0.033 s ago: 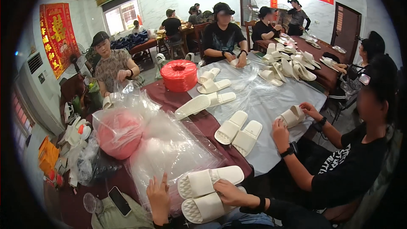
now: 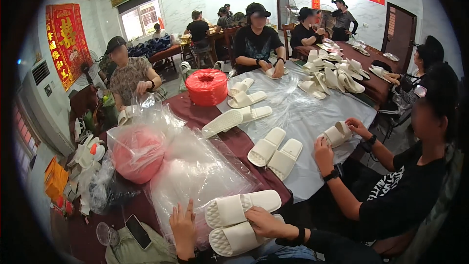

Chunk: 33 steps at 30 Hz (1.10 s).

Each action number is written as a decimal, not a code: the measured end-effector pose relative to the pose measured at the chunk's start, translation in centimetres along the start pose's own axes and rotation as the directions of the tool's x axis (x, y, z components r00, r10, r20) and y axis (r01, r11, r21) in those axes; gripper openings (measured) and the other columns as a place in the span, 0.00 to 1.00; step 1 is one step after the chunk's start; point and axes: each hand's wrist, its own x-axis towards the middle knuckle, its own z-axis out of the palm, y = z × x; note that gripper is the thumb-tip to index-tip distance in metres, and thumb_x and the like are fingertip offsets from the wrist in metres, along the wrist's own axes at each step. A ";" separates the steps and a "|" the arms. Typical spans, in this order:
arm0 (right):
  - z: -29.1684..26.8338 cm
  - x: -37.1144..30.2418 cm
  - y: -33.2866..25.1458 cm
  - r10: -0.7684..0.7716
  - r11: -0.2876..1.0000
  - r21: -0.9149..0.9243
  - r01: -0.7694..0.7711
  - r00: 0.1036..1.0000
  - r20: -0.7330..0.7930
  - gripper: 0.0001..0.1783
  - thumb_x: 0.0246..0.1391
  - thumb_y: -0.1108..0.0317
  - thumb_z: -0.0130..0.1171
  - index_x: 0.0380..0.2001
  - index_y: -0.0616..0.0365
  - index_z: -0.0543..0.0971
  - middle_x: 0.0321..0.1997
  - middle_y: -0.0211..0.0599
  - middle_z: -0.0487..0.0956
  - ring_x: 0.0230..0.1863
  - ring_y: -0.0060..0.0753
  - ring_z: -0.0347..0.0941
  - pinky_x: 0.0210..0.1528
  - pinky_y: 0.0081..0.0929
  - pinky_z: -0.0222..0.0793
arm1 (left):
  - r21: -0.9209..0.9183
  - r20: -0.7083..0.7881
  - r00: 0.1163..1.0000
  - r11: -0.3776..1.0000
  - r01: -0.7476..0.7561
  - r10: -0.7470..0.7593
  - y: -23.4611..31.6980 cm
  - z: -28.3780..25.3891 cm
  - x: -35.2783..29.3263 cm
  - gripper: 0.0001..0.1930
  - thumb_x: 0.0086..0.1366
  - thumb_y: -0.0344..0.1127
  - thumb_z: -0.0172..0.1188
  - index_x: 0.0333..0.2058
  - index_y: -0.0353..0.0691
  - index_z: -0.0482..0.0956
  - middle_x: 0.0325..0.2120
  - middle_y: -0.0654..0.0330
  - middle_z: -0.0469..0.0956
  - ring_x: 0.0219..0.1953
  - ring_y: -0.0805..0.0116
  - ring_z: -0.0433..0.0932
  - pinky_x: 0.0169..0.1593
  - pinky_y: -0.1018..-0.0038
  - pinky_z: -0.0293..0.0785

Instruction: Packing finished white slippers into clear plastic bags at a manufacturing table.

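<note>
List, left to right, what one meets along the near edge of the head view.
Clear plastic cup, phone, the wearer's left hand, pair of cream slippers with the right hand on it.

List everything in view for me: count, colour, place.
Held slippers: two, cream, lower centre
Loose slippers: six, cream, mid-table
Heaped slippers: uncountable, cream, far right
Clear bags: uncounted, colourless, near left
Red roll: one, red, beyond bags
Pink bundle: one, pink, under plastic
Phone: one, black, lower left
Cup: one, clear, beside phone
Hangings: several, red, walls
Co-workers: several, mostly dark-clad, around tables
Left hand: one, bare, by bags
Right hand: one, bare, on held slippers
</note>
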 end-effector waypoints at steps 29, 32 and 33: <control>1.2 -3.2 1.3 -0.117 0.989 -0.106 0.104 0.985 -0.128 0.15 0.33 0.76 0.60 0.29 0.62 0.69 0.28 0.44 0.68 0.33 0.46 0.67 0.36 0.38 0.66 | -0.123 0.198 0.974 0.988 -0.091 0.114 6.3 3.0 -1.4 0.28 0.61 0.41 0.48 0.59 0.40 0.59 0.57 0.42 0.59 0.59 0.35 0.53 0.59 0.43 0.46; 0.8 -2.7 1.6 -0.130 0.987 -0.117 0.109 0.974 -0.186 0.15 0.34 0.76 0.59 0.29 0.63 0.70 0.28 0.45 0.69 0.33 0.46 0.68 0.35 0.37 0.66 | 0.024 0.156 0.976 0.987 -0.158 0.153 5.7 4.1 -1.8 0.27 0.62 0.43 0.45 0.58 0.38 0.60 0.56 0.44 0.62 0.58 0.41 0.58 0.58 0.47 0.52; 0.6 -2.4 1.5 -0.132 0.987 -0.121 0.110 0.973 -0.189 0.15 0.34 0.76 0.59 0.29 0.63 0.70 0.28 0.45 0.69 0.33 0.46 0.68 0.35 0.37 0.66 | 0.024 0.153 0.976 0.987 -0.162 0.156 5.7 3.8 -1.8 0.27 0.62 0.43 0.45 0.58 0.38 0.60 0.56 0.44 0.62 0.58 0.41 0.58 0.58 0.47 0.52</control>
